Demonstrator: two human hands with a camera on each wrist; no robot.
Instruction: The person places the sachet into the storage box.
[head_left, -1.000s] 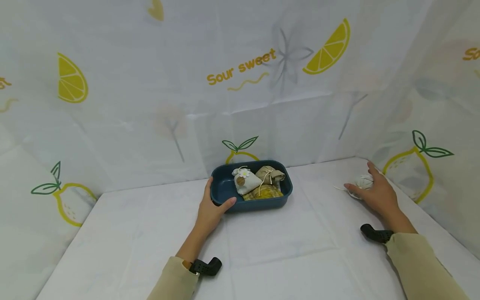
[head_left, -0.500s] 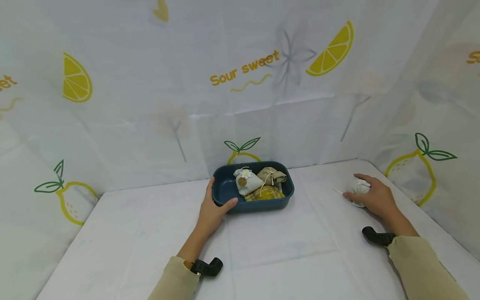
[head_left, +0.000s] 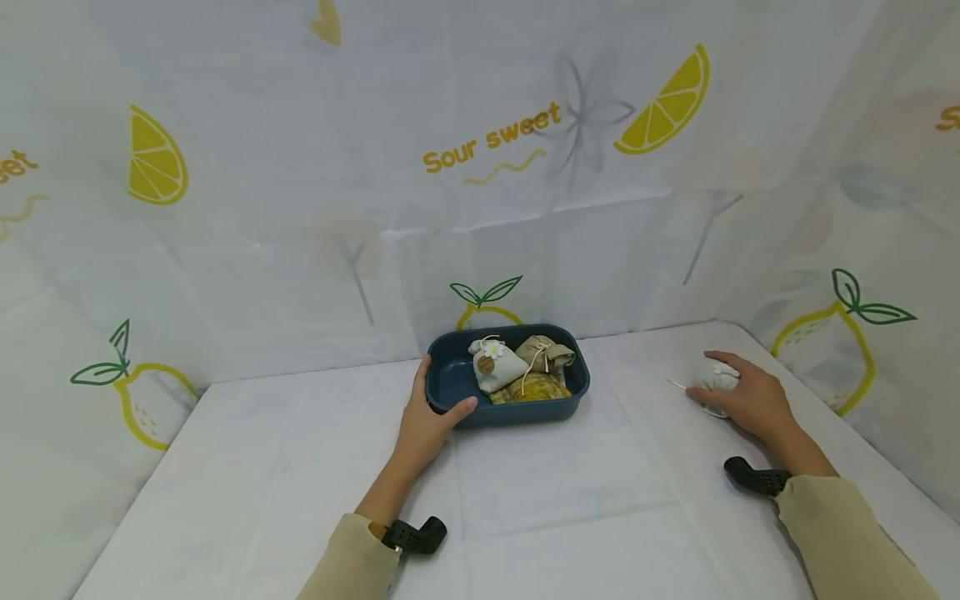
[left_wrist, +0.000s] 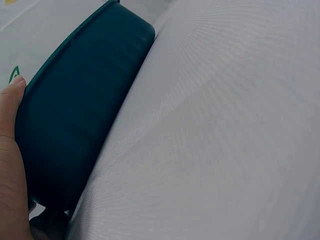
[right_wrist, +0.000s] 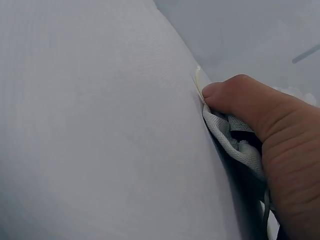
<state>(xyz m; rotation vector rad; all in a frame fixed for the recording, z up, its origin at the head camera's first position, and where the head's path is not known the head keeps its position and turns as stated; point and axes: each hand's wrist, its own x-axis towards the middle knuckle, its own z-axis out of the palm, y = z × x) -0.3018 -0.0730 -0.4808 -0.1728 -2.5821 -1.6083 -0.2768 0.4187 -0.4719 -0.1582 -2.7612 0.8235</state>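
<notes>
My left hand grips the left end of a dark blue plastic bin, thumb on the near wall and fingers round the end. Inside the bin lie three small drawstring pouches: a pale one with a flower, a tan one and a yellow patterned one. Over at the right, my right hand holds a white drawstring pouch on the table, fingers behind it and thumb in front. In the right wrist view the thumb presses on the pouch's gathered cloth, beside its cord.
A white cloth covers the table. Behind it hangs a white curtain printed with lemons, and another side of it stands close to my right hand. The bin's far side is near the back curtain.
My right hand's fingers have closed down around the white pouch, which stays on the table. The left hand keeps its hold on the bin; the head view has shifted slightly.
</notes>
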